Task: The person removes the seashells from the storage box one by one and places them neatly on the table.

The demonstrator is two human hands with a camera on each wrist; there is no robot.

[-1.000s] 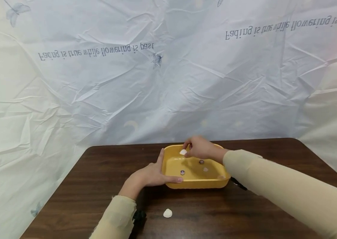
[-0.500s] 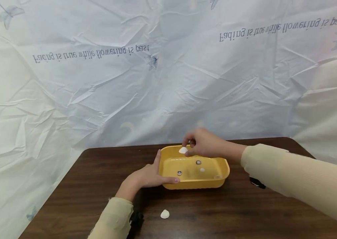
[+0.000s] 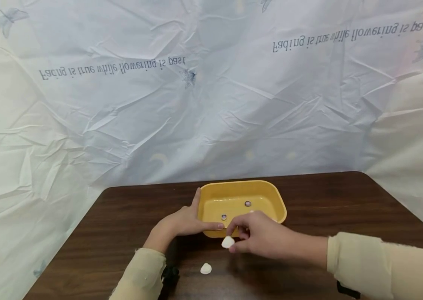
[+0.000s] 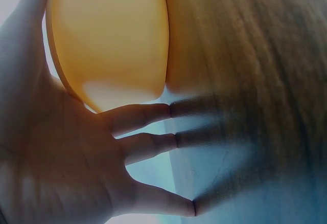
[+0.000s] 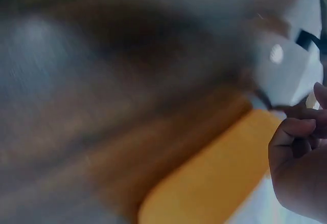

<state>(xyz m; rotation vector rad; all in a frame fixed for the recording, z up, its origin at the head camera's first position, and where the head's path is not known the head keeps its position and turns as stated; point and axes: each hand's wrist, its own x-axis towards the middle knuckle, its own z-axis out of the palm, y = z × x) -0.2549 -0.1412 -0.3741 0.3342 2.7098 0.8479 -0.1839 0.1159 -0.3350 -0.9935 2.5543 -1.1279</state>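
Note:
My right hand (image 3: 261,235) pinches a white seashell (image 3: 228,242) between thumb and fingertips, in front of the yellow basin's near side. In the right wrist view the same shell (image 5: 310,100) shows as a pale edge at the fingers. My left hand (image 3: 185,221) rests against the left end of the yellow basin (image 3: 241,186), its thumb along the near rim. Its fingers are spread and straight in the left wrist view, tips on the table. Two small purplish round pieces lie on the basin floor, one nearer (image 3: 224,217) and one farther (image 3: 247,203). A second white seashell (image 3: 206,268) lies on the table.
The dark wooden table (image 3: 327,200) ends at its far edge in front of a wrinkled, printed pale cloth (image 3: 211,104). A black strap (image 3: 348,290) shows under the right sleeve. The right forearm hides part of the table's right side.
My right hand has come from above the basin toward the near side with the shell still pinched. My left hand stays at the basin's left end.

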